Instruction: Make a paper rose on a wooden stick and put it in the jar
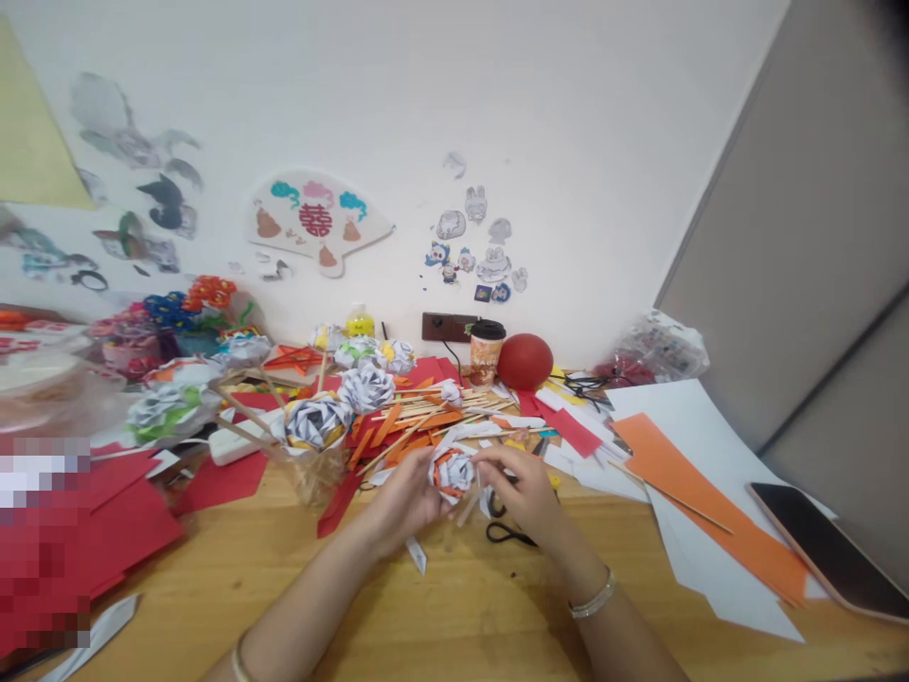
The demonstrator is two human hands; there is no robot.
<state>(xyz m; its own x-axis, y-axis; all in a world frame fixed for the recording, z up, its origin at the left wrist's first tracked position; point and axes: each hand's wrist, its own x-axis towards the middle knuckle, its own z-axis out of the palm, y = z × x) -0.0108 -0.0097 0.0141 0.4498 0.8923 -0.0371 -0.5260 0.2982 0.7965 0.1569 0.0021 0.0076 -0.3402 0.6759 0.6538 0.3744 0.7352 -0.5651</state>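
My left hand (403, 504) and my right hand (522, 491) meet over the wooden table (454, 606), both closed around a paper rose (453, 470) rolled from white and orange strips. A thin stick (465, 511) slants down from under the rose between my hands. A loose white paper strip (416, 553) dangles below my left hand. Black scissors (507, 530) lie on the table just under my right hand.
Finished paper roses on sticks (316, 419) stand left of my hands. Behind lie wooden sticks and orange strips (418, 412), red paper (220, 478), a paper cup (486, 350) and a red ball (525, 362). Orange paper (710, 511) and a phone (828, 549) lie at right.
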